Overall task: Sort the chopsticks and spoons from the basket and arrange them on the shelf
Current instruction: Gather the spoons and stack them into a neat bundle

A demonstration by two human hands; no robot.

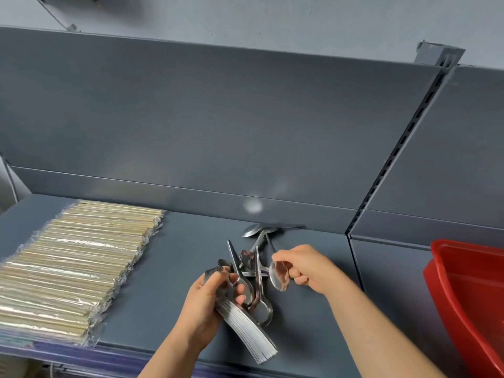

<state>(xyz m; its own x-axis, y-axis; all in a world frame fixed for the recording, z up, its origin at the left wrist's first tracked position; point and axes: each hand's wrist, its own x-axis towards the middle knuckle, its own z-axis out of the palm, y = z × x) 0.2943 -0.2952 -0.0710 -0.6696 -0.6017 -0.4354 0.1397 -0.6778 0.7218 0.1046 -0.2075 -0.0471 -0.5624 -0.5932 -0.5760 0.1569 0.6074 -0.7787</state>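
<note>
Gripping a stack of spoons (245,331) with left hand (204,301), lower centre; pinching one spoon (279,276) with right hand (308,266) beside.

Chopsticks (76,268) left, spoons (255,257) middle, basket (469,290) right.
The chopsticks lie in a row on the left part of the shelf (177,255); the spoons lie heaped at its middle, some just before the back panel (218,126); the basket sits well apart, right.

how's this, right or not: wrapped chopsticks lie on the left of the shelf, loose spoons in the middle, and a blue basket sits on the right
Not quite. The head view shows that the basket on the right is red, not blue. The rest holds: wrapped chopsticks lie on the left of the shelf, and loose spoons lie in the middle.
</note>
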